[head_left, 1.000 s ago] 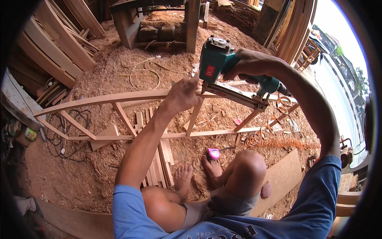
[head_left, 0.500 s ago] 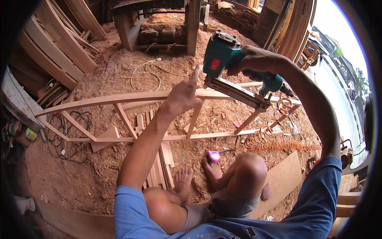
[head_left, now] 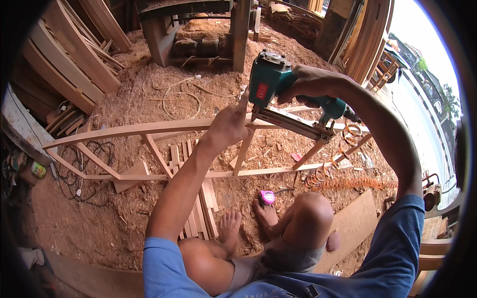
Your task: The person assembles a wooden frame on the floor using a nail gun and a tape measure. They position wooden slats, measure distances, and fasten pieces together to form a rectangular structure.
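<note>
A teal pneumatic nail gun (head_left: 271, 84) is gripped in my right hand (head_left: 315, 84), its nose down on the far curved rail of a slatted wooden frame (head_left: 134, 124). Its long magazine slants over the rail to the right. Just left of the nose, my left hand (head_left: 229, 125) is closed around the same rail where a short crosspiece (head_left: 242, 154) meets it. The left index finger points up beside the gun's body. My right trigger finger is hidden. An orange coiled air hose (head_left: 348, 183) runs from the gun's handle down to the floor.
A pink tape measure (head_left: 267, 197) lies by my foot. Loose wood strips (head_left: 198, 213) and a flat board (head_left: 348, 228) are on the shavings-covered floor. A machine stand (head_left: 243, 39) is beyond the frame; curved planks (head_left: 69, 54) lean at left, near black cables (head_left: 82, 186).
My right hand has brought the nail gun slightly left and down, setting its nose onto the rail. My left hand has stayed almost in place on the frame.
</note>
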Available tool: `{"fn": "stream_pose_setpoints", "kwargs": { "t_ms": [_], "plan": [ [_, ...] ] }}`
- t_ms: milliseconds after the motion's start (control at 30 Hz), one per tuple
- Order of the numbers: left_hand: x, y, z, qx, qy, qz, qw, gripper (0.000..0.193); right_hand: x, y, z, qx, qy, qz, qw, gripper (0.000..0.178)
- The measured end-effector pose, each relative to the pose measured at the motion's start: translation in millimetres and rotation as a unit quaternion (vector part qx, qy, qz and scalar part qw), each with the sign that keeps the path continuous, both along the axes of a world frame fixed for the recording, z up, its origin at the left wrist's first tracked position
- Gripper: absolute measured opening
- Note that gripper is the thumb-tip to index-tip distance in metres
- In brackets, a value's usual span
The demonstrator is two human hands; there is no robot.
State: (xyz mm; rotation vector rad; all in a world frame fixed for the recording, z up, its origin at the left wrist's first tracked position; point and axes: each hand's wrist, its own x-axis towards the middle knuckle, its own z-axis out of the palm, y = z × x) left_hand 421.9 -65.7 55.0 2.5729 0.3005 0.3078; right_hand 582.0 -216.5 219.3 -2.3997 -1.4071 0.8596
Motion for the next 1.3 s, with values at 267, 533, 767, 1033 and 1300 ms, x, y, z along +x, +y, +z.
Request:
{"fn": "stream_pose_setpoints", "kwargs": {
  "t_ms": [267,533,767,1033,1300],
  "plan": [
    [-8.0,-7.4,8.2,-0.005,-0.027,0.011,1.000,0.106,-8.3,-52.5,29.5,-0.009,-0.053,0.006,0.999,0.035],
    [-57.6,42.1,20.4,0.081,0.184,0.153,0.968,0.025,1.3,-205.5,27.9,-0.253,-0.214,-0.017,0.943,0.034],
    [-93.2,71.1,23.3,0.130,0.097,0.173,0.971,0.031,58.3,-304.9,-59.5,-0.332,-0.600,-0.182,0.705,0.011],
    [-115.3,87.9,14.4,0.127,0.035,0.185,0.974,0.035,43.1,-332.8,-276.7,-0.169,-0.369,-0.126,0.905,0.073],
    [-153.4,96.7,16.8,0.188,0.034,0.193,0.962,0.043,-42.9,-344.9,-450.9,-0.113,-0.271,-0.212,0.932,0.061]
  ]
}}
